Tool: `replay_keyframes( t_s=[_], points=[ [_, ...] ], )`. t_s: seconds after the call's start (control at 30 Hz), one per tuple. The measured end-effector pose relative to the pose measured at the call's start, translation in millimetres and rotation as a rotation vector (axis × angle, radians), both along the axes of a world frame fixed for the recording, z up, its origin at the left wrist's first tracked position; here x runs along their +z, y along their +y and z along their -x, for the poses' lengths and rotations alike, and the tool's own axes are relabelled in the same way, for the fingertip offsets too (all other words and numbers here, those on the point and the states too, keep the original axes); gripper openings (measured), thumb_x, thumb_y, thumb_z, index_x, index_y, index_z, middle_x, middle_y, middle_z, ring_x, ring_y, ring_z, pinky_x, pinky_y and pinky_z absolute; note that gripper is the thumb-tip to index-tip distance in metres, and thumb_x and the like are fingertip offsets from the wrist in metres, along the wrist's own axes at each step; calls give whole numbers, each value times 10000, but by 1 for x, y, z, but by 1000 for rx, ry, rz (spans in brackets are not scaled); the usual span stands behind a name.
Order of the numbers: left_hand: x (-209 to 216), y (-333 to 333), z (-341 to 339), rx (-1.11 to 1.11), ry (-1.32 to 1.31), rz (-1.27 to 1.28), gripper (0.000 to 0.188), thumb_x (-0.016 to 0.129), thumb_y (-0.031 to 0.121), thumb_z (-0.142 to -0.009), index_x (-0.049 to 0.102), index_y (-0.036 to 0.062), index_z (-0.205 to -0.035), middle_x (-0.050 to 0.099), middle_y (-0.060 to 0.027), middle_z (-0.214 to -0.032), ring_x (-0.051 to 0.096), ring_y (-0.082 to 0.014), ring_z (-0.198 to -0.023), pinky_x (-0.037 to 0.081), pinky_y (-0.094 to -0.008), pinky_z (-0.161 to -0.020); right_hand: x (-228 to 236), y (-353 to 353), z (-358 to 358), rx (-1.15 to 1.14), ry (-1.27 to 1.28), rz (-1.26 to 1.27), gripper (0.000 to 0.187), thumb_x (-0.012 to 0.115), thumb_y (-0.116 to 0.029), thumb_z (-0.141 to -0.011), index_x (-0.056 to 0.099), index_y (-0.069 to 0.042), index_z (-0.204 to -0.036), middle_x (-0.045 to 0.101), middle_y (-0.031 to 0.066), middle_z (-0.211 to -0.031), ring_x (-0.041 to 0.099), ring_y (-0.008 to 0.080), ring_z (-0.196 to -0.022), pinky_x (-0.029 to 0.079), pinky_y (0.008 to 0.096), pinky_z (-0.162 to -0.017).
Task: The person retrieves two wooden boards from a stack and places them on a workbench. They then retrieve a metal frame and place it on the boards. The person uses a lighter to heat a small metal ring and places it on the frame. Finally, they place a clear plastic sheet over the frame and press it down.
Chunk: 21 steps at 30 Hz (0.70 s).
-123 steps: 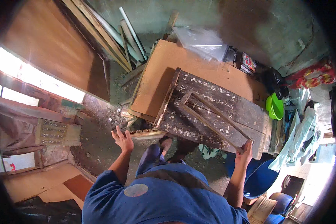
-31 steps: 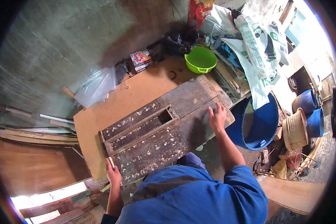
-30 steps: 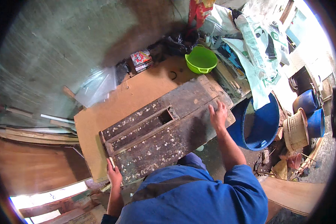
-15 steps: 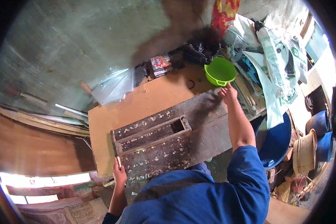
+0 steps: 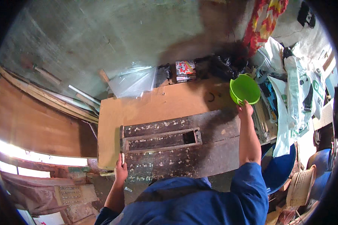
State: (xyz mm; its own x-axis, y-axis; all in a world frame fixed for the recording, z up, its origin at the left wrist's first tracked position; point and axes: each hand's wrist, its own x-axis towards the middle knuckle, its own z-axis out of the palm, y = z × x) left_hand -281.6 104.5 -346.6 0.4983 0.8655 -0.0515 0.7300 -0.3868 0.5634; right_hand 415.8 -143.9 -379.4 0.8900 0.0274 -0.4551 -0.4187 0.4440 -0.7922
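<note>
Here, left hand [image 5: 120, 172] grips board [image 5: 219, 157] edge; right hand [image 5: 245, 109] grips bowl [image 5: 247, 88] rim.

single head-worn fisheye view, near, facing down onto dark board [image 5: 214, 153], wall [image 5: 112, 33] along top.
</note>
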Motion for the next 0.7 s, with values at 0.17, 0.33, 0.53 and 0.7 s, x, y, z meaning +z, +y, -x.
replay_keyframes(
  t_s=[0.17, 0.33, 0.53, 0.7],
  points=[
    [-6, 4, -4, 4, 11, 5, 684, 551, 46, -895, 274, 119, -1516, 447, -235, -1430, 467, -402, -1286, 389, -417, -1056, 23, -11, -5, -153, -127, 56, 199, 588, -121, -928, 511, -34, -1089, 614, 125, -1038, 657, 243, -831, 563, 357, -620],
    [3, 1, -5, 21, 67, 0, 659, 534, 43, -902, 289, 111, -1510, 461, -235, -1418, 502, -398, -1256, 417, -409, -1026, 55, -18, 34, -198, -233, 6, 187, 583, -149, -939, 524, -69, -1099, 620, 80, -1022, 636, 206, -878, 541, 351, -687],
    [10, -4, -10, 29, 24, 59, 635, 526, 40, -905, 298, 60, -1498, 507, -251, -1357, 565, -387, -1162, 463, -404, -952, 86, -34, 137, -97, -319, -33, 213, 594, -165, -943, 534, -99, -1137, 626, 46, -995, 621, 167, -841, 507, 317, -649],
    [3, -7, -7, 28, -29, 48, 636, 502, 30, -913, 269, 45, -1505, 492, -249, -1378, 564, -387, -1163, 461, -402, -950, 98, -25, 204, 91, -266, -89, 186, 595, -157, -948, 539, -95, -1115, 631, 13, -930, 613, 135, -740, 503, 291, -618]
  ],
)
